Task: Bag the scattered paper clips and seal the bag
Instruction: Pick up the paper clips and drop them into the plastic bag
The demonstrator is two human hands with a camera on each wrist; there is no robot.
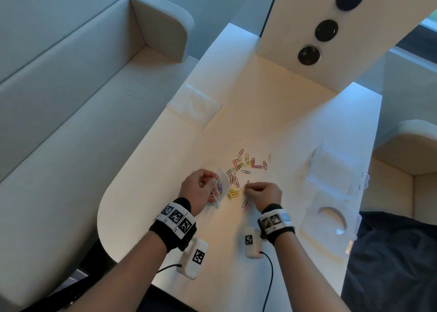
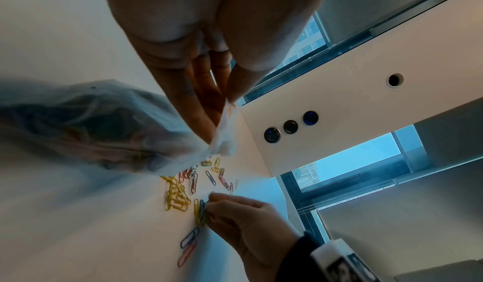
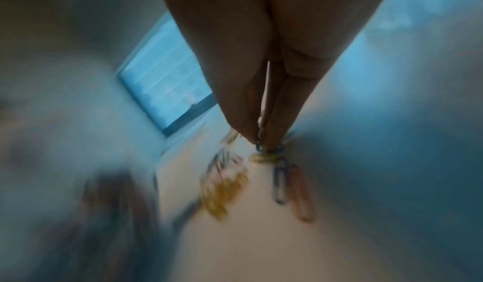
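While the left hand (image 1: 198,188) pinches the rim of the small clear bag (image 1: 221,188) to keep its mouth open, the right hand (image 1: 264,193) has its fingertips (image 3: 271,140) closed on a few paper clips right at the worktop (image 1: 272,127). A handful of clips shows through the bag's film already; most of the paper clips (image 1: 246,165) lie loose just beyond and between the two grips, with a yellow bunch (image 1: 233,193) between bag and right grip and a blue and pink pair (image 2: 188,245) on the wrist side of that grip.

The step in hand looks like gathering another pinch for the bag. To do it well, squeeze the clips firmly before lifting, since thin wire slips from fingertips, and carry them the short way straight over the bag's mouth. The left grip should tilt the opening towards the coming hand and hold the rim wide, so that nothing catches on the edge. Sweeping the far clips nearer the bag first would shorten each trip.
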